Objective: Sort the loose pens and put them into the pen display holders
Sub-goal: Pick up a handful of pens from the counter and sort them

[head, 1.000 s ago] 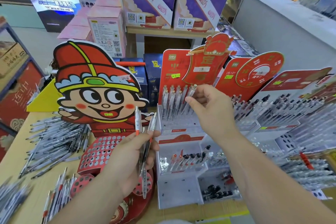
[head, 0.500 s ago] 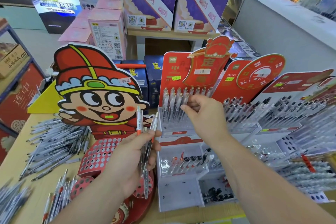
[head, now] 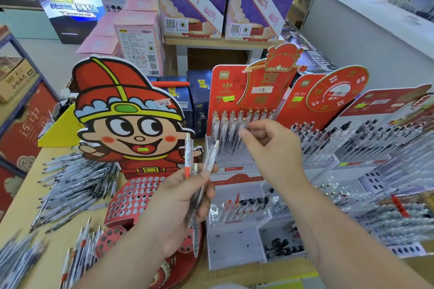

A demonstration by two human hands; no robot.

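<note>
The right hand had left its pen standing in the clear holder and drawn back empty, fingers loosely curled, toward the bundle of pens gripped in the left hand, so another seemed due for slotting.

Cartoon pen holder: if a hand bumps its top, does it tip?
Probably tips easily: the cartoon holder has a tall flat backboard over a small perforated base. It looks like printed card, so likely light and somewhat floppy. The visible holes hold no pens, so little weight anchors it.
</note>
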